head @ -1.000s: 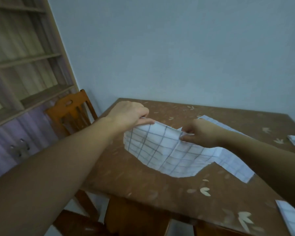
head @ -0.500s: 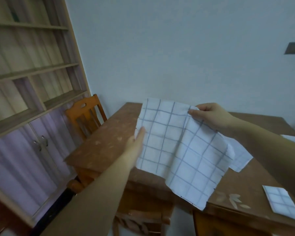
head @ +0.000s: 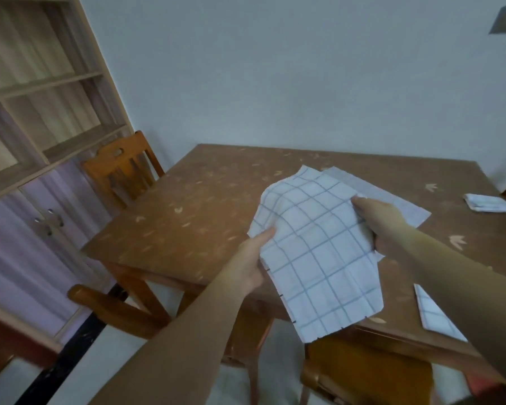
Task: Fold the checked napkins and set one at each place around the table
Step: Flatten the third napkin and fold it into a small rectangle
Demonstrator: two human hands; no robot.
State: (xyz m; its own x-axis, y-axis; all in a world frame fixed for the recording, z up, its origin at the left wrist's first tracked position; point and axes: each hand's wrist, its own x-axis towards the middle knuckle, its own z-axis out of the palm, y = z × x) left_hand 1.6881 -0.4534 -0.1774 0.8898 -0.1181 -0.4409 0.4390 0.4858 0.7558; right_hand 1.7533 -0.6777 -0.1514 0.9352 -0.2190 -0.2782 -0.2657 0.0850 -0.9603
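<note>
Both hands hold 1 checked napkin (head: 316,252) up over the near edge of the table (head: 187,217). The left hand (head: 250,263) grips its left border, thumb on top, fingers hidden behind the cloth. The right hand (head: 381,226) bunches the right border in a closed fist; its fingertips are hard to make out. Beyond the right hand a plain pale cloth (head: 389,197) lies flat, mostly covered by the napkin. Below the right forearm a folded napkin (head: 434,315) is partly hidden. Far right, another folded napkin (head: 490,203) looks blurred.
</note>
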